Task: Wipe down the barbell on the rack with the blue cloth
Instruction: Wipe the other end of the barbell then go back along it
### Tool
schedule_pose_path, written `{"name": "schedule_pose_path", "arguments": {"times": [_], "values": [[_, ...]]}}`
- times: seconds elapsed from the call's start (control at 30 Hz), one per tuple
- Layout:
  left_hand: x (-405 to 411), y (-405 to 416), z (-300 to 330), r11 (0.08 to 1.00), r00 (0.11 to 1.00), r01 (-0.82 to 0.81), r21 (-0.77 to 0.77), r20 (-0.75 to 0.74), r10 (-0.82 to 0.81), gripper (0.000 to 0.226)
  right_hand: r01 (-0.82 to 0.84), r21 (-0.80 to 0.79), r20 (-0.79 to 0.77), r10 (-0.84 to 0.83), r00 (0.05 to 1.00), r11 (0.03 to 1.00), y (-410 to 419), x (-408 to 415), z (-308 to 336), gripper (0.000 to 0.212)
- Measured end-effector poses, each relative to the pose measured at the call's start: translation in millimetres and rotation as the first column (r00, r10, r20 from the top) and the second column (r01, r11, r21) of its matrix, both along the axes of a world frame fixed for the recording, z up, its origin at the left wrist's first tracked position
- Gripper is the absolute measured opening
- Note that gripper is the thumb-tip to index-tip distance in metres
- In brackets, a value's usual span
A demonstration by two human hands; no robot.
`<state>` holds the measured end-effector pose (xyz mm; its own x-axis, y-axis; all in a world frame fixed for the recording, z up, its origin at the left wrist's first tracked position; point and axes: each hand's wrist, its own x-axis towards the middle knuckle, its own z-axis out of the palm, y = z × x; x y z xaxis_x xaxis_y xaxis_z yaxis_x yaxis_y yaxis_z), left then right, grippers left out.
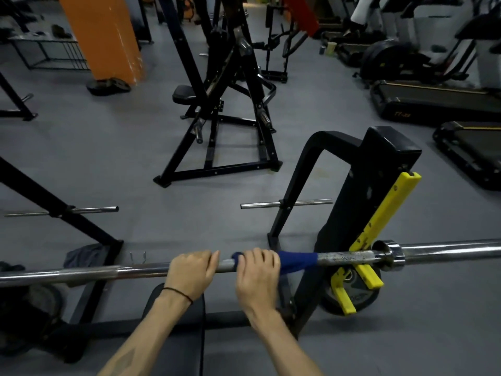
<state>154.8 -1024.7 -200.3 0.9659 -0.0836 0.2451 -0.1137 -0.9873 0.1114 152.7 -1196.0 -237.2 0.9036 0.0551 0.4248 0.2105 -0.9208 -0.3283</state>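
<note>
on the rack, barbell (339, 257), left hand (191, 270) gripping bare steel, right hand (259, 270) clutching blue cloth (298, 261) around it

a commercial gym floor, seen from above a bench-press station. a steel barbell (339, 258) lies across a black rack upright (360, 202) fitted with yellow hooks (379, 226), with a weight plate (349, 294) stored low beside it. behind stands a black plate-loaded machine (222, 109) with a padded seat (184, 94). treadmills (433, 101) and elliptical trainers (401, 55) line the right side. an orange pillar (103, 36) rises from grey rubber flooring (108, 147); chrome plate-storage pegs (284, 204) project from the frames.
</note>
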Motion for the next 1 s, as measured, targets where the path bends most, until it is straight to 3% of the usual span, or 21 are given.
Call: {"name": "schedule_pose_path", "arguments": {"times": [0.07, 0.13, 0.3, 0.37, 0.4, 0.5, 0.57, 0.63, 0.77, 0.83, 0.87, 0.93, 1.0], "values": [[-6, 17, -10, 1.0, 0.989, -0.002, 0.028, 0.145, -0.002, 0.059, -0.136, -0.075, 0.031, 0.139, 0.99, 0.988, -7, 4, 2, 0.032], [-8, 42, -18, 0.996, 0.975, -0.07, 0.055, 0.213, 0.057, 0.05, -0.189, -0.127, 0.083, 0.2, 0.976, 0.974, -41, 13, 4, 0.032], [-22, 62, -24, 0.999, 0.97, -0.039, 0.032, 0.242, 0.03, 0.047, 0.077, -0.083, 0.118, -0.067, 0.991, 0.994, -115, 14, 11, 0.041], [-23, 55, -23, 0.998, 0.97, -0.061, 0.002, 0.237, 0.058, 0.041, 0.239, 0.049, 0.099, -0.243, 0.965, 0.97, -82, 11, 5, 0.034], [-22, 52, -24, 0.998, 0.971, -0.069, 0.0, 0.231, 0.068, 0.041, 0.24, 0.128, 0.085, -0.251, 0.964, 0.962, -51, 10, 4, 0.031], [-18, 54, -24, 0.997, 0.978, -0.074, 0.0, 0.195, 0.073, 0.045, -0.04, 0.124, 0.063, 0.033, 0.997, 0.992, 29, -9, -4, 0.029], [-22, 59, -24, 0.998, 0.983, -0.06, -0.006, 0.172, 0.06, 0.047, -0.206, -0.01, 0.098, 0.206, 0.974, 0.979, 20, -8, -1, 0.032], [-23, 62, -22, 0.998, 0.985, -0.061, -0.007, 0.164, 0.061, 0.046, -0.231, -0.075, 0.12, 0.239, 0.964, 0.97, -22, 2, 4, 0.033], [-30, 69, -20, 0.996, 0.977, -0.085, 0.018, 0.196, 0.08, 0.042, 0.098, -0.013, 0.134, -0.096, 0.986, 0.995, -76, 10, 11, 0.035], [-31, 72, -21, 0.993, 0.972, -0.114, 0.018, 0.209, 0.108, 0.043, 0.26, 0.127, 0.118, -0.275, 0.954, 0.957, -37, 6, 6, 0.031], [-31, 73, -22, 0.993, 0.969, -0.119, 0.019, 0.22, 0.112, 0.044, 0.25, 0.199, 0.103, -0.274, 0.956, 0.948, -7, 2, 4, 0.029], [-29, 75, -22, 0.993, 0.97, -0.112, 0.028, 0.221, 0.103, 0.045, 0.076, 0.266, 0.066, -0.096, 0.993, 0.961, 52, -12, 1, 0.025], [-26, 79, -24, 0.995, 0.972, -0.088, 0.055, 0.225, 0.074, 0.044, -0.11, 0.137, 0.068, 0.102, 0.992, 0.984, 72, -24, -8, 0.03]]}}
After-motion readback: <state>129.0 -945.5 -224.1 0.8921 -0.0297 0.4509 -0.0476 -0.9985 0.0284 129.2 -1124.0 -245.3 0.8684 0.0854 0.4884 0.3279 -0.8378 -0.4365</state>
